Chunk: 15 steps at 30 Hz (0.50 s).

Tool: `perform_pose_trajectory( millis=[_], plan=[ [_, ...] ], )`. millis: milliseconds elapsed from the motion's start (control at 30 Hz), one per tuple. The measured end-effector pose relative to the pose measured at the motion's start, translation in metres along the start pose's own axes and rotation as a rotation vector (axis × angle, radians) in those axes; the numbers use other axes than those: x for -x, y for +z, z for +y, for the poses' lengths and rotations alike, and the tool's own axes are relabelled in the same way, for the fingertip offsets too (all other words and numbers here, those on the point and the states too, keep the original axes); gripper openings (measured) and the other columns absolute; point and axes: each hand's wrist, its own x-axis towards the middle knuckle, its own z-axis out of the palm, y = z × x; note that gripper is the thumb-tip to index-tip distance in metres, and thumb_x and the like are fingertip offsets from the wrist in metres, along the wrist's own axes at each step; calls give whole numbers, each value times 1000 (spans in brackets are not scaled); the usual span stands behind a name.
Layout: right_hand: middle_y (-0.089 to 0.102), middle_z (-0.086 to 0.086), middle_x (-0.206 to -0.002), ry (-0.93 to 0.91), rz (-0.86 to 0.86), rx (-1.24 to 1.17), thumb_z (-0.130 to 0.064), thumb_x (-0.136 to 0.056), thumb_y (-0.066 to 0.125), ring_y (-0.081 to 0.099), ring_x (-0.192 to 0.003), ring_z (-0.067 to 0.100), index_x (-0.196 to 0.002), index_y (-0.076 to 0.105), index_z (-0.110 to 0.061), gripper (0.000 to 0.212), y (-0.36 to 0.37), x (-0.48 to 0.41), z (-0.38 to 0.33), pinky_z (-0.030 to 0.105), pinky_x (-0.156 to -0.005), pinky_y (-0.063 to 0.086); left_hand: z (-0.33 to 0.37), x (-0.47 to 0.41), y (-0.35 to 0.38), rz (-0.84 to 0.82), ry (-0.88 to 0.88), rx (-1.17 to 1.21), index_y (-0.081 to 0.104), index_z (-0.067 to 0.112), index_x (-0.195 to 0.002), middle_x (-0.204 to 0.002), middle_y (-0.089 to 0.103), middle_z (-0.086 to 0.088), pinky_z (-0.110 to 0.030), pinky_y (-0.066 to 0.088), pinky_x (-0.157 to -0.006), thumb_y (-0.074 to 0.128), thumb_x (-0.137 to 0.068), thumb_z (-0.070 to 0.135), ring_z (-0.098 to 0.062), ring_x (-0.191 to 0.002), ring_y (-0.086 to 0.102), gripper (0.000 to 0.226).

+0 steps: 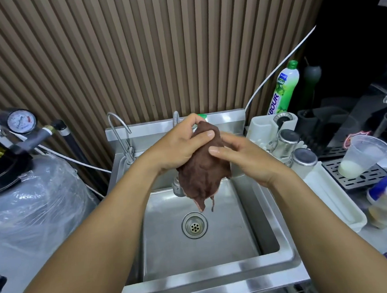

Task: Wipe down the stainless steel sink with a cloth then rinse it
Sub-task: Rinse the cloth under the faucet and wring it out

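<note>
— Where is the cloth?
— The brown cloth [203, 168] hangs bunched above the far half of the sink [220, 279]. Its tail dangles just short of the drain [194, 225], clear of the steel.
— What has hold of it?
— Both hands. The left hand [176, 147] has its grip curled round the top. The right hand [246, 156] has its grip closed on the right side, fingers across the front.
— And around the sink?
— A thin tap [120, 133] far left, a green soap bottle [285, 87] far right, a plastic-wrapped tank [31, 203] left, and a milky cup [362, 157] on the right bench.
</note>
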Motion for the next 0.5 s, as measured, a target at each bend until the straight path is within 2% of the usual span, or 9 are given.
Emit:
perform_pose_trajectory(
  millis=[67,133,200,267,300,333,400,500],
  plan=[
    [73,5,-110,-50,87,-4,-30,-91,71,68,-105,20,-116,67,-6,35,1,-4,0,36,-97,51,5,-2,-3,-23,-40,33,49,19,-109,-89,72,-16,-41,60,-63,67,-97,27,-25,-75,71,23],
    [71,7,-92,-69,181,-119,-28,-86,71,65,-86,18,-103,63,3,37,1,-6,-1,33,-81,50,4,-2,-12,-52,-87,109,46,17,-115,-91,73,-17,-32,56,-59,75,-89,19,-26,-75,72,39],
    [70,8,-88,-85,259,-208,-27,-86,70,64,-82,18,-96,66,-3,26,0,-6,0,33,-73,49,-3,1,-24,-106,-108,79,53,15,-120,-88,69,-17,-28,53,-68,81,-82,10,-22,-76,68,47],
    [65,5,-77,-108,305,-177,-25,-88,72,60,-72,16,-79,64,-16,15,-4,-5,2,29,-65,46,-14,2,-28,-110,-90,-4,65,9,-113,-81,65,-14,-25,51,-74,77,-84,2,-16,-72,63,32],
    [63,1,-70,-112,313,-122,-23,-88,74,58,-66,14,-73,60,-22,21,-5,-4,3,27,-60,45,-19,2,-27,-83,-72,6,70,8,-106,-78,65,-11,-23,51,-73,74,-86,1,-14,-70,62,22],
    [64,-1,-67,-95,318,-74,-22,-89,76,59,-63,13,-73,57,-24,25,-6,-4,3,26,-57,46,-22,2,-24,-45,-49,44,72,8,-101,-77,66,-8,-22,51,-71,71,-88,0,-12,-70,62,15],
    [71,4,-72,-45,316,-73,-15,-87,78,66,-65,17,-86,57,-20,22,-9,-3,6,29,-58,52,-25,0,-16,42,4,153,71,11,-97,-81,69,-3,-21,52,-72,64,-92,-2,-10,-74,63,15],
    [75,12,-93,-36,287,-181,-2,-87,74,71,-79,25,-104,56,-21,30,-16,0,11,42,-73,58,-26,-5,-2,150,36,308,66,15,-100,-83,73,5,-20,51,-69,57,-97,-4,-8,-76,64,22]
  ],
)
